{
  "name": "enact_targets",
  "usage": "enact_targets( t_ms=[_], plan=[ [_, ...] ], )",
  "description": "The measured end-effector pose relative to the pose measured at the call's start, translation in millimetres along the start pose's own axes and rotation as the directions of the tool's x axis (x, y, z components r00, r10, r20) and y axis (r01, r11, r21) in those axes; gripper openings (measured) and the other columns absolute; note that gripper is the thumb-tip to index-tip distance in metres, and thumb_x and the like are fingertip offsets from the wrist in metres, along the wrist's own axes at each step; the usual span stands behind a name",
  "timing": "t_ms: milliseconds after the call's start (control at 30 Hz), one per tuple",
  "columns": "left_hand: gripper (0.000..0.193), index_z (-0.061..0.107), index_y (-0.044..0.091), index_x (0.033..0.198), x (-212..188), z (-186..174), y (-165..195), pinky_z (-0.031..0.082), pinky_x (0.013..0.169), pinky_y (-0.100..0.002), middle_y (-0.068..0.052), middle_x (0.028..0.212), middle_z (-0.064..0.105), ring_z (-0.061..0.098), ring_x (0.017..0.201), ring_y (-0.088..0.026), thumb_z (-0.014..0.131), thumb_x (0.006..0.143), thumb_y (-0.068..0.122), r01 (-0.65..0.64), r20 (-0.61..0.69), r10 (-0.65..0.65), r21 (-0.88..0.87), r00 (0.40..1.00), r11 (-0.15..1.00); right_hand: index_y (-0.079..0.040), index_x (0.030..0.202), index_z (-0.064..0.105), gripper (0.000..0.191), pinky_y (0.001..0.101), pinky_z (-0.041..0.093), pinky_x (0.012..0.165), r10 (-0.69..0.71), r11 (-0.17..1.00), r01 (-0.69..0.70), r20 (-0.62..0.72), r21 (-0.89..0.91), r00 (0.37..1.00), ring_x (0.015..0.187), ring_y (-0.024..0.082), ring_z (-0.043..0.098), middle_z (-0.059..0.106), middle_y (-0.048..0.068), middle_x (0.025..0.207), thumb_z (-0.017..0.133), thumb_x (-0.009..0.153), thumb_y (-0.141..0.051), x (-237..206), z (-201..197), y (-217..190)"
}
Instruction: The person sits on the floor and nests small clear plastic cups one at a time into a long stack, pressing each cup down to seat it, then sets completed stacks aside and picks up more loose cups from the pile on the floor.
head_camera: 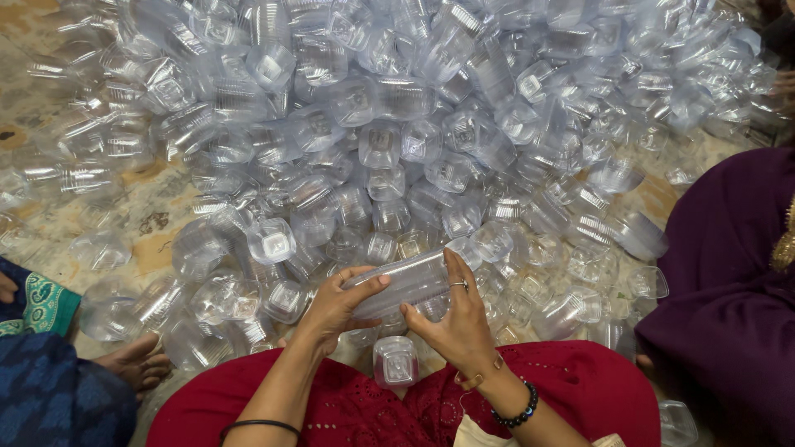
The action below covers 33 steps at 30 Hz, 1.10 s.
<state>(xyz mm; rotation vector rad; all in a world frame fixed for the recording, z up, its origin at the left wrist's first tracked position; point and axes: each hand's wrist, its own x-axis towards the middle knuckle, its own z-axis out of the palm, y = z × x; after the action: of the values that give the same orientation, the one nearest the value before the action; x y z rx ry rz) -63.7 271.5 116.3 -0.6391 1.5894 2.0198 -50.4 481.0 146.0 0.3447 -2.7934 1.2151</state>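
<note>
My left hand (335, 305) and my right hand (455, 319) both grip a nested stack of clear plastic cups (407, 281), held sideways above my red-clad lap (373, 401). The left hand wraps the stack's left end, the right hand holds its right end with a ringed finger on top. One clear cup (395, 362) stands on the lap just below the hands. A huge heap of loose clear plastic cups (397, 124) covers the floor in front of me.
A person in purple clothing (733, 290) sits at the right. Another person in blue and green cloth (37, 364) sits at the left, a bare foot (132, 362) near the cups. Patches of worn floor (153, 248) show at the left.
</note>
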Motion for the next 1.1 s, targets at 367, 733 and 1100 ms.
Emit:
enact_targets(
  t_ms=[367,733,1100],
  plan=[
    [0.071,0.064,0.008,0.127,1.9,0.1,-1.4,0.067,0.075,-0.042,-0.015,0.119,0.069,0.071,0.106,-0.027,0.083,0.069,0.043,0.008,0.004,-0.008,-0.035,1.000,0.999,0.003,0.146,0.045,0.093,0.0514,0.046,0.108,-0.048,0.997,0.049,0.008,-0.054,0.999,0.144,0.046,0.038,0.028,0.026,0.159,0.086,0.072,-0.036,-1.9,4.6,1.3],
    [0.072,0.059,0.007,0.131,-0.8,-2.2,1.4,0.066,0.078,-0.039,-0.014,0.123,0.066,0.070,0.107,-0.026,0.084,0.070,0.035,-0.018,0.098,0.026,-0.088,0.995,0.996,-0.003,0.142,0.054,0.084,0.0529,0.043,0.110,-0.063,0.997,0.061,-0.033,-0.042,0.997,0.146,0.047,0.034,0.027,0.027,0.160,0.088,0.071,-0.035,0.3,4.5,3.3],
    [0.072,0.057,0.004,0.130,-0.1,-2.5,-0.3,0.066,0.078,-0.041,-0.015,0.123,0.065,0.070,0.108,-0.027,0.084,0.070,0.035,-0.028,0.108,0.040,-0.106,0.993,0.994,-0.005,0.140,0.057,0.080,0.0531,0.043,0.110,-0.069,0.997,0.068,-0.033,-0.037,0.997,0.146,0.047,0.035,0.027,0.028,0.160,0.087,0.071,-0.034,2.0,3.3,4.0]
  ],
)
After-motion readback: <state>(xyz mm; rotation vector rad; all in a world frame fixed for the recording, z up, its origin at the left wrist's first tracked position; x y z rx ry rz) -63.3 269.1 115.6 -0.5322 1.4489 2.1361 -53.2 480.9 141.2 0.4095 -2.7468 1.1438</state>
